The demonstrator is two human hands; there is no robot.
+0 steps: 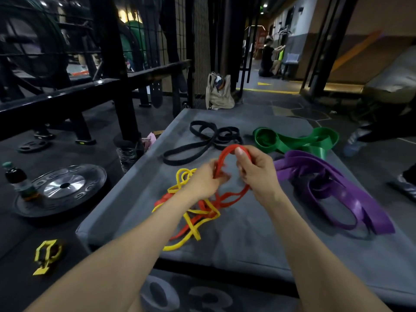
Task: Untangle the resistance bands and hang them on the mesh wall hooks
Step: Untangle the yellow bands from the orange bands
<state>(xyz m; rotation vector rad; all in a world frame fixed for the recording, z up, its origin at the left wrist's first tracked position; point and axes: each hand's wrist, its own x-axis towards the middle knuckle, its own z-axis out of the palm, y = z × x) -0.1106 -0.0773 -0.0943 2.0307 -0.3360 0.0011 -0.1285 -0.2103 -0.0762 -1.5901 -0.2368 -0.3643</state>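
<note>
Item: thin red rubber resistance band [227, 152], looped and twisted. I am holding it up over the grey padded mat [247, 233], my left hand [202, 183] curling round one side of its raised arch and my right hand [256, 174] pinching the other side between thumb and fingers. Its lower loops are trailing down onto the mat, where they are lying knotted with a thin yellow rubber resistance band [191, 224] at the near-left part of the mat.

Also lying on the mat: a narrow black resistance band [198, 140] in several loose loops at the far-left part; a wide green resistance band [297, 140] folded in a heap at the far-right corner; a wide purple resistance band [337, 190] in overlapping coils along the right side, just nearer than the green one.

Off the mat: a beige fabric bag [219, 93] is standing open on the floor just beyond the far edge, contents not clear. A black weight plate with a silver centre [63, 188] is lying well left of the mat, a dark bottle [18, 179] standing on it.
</note>
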